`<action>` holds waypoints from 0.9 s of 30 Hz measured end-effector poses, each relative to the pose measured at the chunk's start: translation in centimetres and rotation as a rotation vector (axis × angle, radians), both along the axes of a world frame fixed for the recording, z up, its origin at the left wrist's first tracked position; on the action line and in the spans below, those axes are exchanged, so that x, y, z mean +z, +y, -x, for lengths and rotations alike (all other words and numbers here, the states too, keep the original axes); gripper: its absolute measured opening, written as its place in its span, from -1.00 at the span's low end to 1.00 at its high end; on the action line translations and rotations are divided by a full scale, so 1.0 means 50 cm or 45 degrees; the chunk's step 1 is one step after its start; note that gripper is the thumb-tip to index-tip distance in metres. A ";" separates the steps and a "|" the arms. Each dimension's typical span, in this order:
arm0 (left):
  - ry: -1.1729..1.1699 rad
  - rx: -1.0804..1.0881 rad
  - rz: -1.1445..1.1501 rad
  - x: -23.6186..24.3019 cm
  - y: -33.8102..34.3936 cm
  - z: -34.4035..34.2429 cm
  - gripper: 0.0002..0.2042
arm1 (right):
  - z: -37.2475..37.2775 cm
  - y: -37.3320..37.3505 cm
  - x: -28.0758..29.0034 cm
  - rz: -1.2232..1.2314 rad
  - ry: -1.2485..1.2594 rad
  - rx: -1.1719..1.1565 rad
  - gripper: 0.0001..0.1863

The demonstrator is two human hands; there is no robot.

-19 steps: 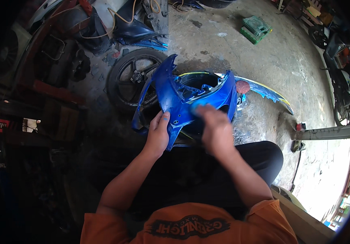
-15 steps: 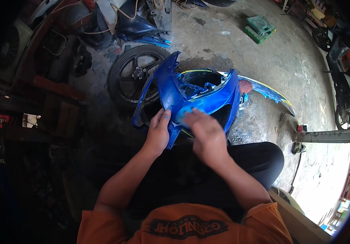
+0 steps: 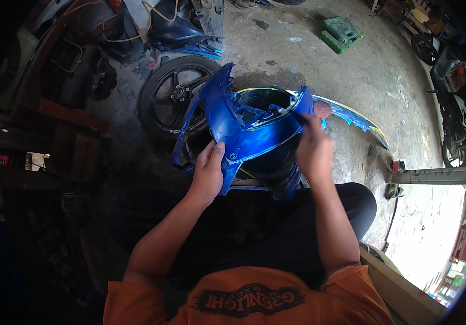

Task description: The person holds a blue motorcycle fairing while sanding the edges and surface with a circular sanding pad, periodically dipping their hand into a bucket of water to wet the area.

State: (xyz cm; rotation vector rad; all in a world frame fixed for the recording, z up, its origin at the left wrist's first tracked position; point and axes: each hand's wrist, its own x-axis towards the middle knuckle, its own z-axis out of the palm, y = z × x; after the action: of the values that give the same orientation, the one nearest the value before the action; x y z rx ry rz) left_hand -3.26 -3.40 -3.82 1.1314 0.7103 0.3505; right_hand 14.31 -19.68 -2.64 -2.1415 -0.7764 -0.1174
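Observation:
A glossy blue motorcycle fairing (image 3: 268,137) is propped up in front of my lap, with a dark opening in its upper middle and two small holes near its lower centre. My left hand (image 3: 209,170) grips its lower left edge, thumb on top of the panel and fingers behind it. My right hand (image 3: 315,151) is at the fairing's right side, fingers bent and blurred by motion. Whatever it holds is too smeared and hidden to name. Just beyond those fingers lies a round reddish-brown disc (image 3: 322,110).
Behind the fairing, a black spoked wheel with its tyre (image 3: 147,111) lies on the concrete floor. A long blue-and-yellow panel (image 3: 360,120) extends to the right. Farther off are a green plastic crate (image 3: 341,36) and dark body panels (image 3: 176,35). A metal beam (image 3: 436,179) juts in from the right.
My right hand has moved right and up, from the fairing's lower centre to its right side. The light blue thing under its fingers no longer shows. My left hand keeps its grip.

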 end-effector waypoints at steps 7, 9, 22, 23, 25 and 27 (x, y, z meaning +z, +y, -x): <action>-0.005 -0.013 -0.027 -0.028 0.004 -0.002 -0.54 | 0.077 0.031 -0.003 -0.061 -0.343 0.368 -0.59; -0.002 -0.007 -0.013 -0.014 0.002 -0.008 -0.53 | 0.024 0.016 -0.008 0.167 0.047 0.079 -0.59; 0.009 -0.011 -0.013 -0.008 0.000 -0.006 -0.55 | 0.015 0.013 -0.015 0.117 -0.075 0.124 -0.65; 0.000 -0.010 -0.015 -0.009 0.001 -0.008 -0.55 | 0.035 0.018 -0.003 0.075 -0.205 0.271 -0.63; -0.006 -0.009 -0.027 -0.016 0.001 -0.012 -0.55 | 0.089 0.029 0.011 -0.019 -0.325 0.521 -0.61; 0.023 0.004 -0.015 -0.007 0.001 -0.011 -0.55 | 0.100 0.033 0.015 -0.001 -0.289 0.573 -0.59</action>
State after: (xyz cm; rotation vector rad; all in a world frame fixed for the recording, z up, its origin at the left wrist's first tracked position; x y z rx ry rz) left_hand -2.71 -3.37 -4.19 1.1462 0.7266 0.3482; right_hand 9.32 -18.04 -1.91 -1.9202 -1.3699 -0.1229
